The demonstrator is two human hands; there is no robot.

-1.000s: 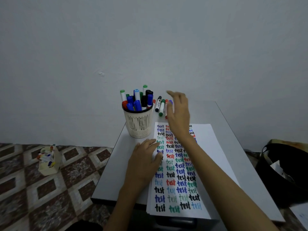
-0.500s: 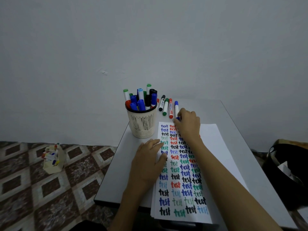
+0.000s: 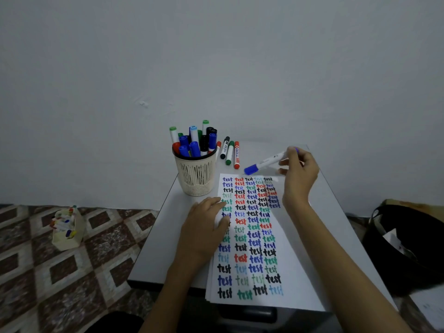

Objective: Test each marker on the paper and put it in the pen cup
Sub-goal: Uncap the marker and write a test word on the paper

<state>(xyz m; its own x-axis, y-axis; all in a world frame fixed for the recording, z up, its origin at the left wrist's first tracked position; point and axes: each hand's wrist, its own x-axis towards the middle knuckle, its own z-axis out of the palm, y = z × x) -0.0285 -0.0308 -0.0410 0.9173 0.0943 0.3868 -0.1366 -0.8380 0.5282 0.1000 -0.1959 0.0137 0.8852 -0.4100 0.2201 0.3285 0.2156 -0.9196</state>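
A blue-capped marker is being held above the paper's far edge, the right hand's fingers clamped on its barrel. The left hand is being pressed flat, fingers together, on the paper. The cap is being left on; uncapped one-handed, it could be dropped. Three markers are lying on the surface; roughly a dozen are being kept in one pen cup.

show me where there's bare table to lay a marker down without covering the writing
Free: the table strip right of the paper, and the patch left of the left hand, below the pen cup. Crowded: the far edge, where three loose markers lie beside the cup.
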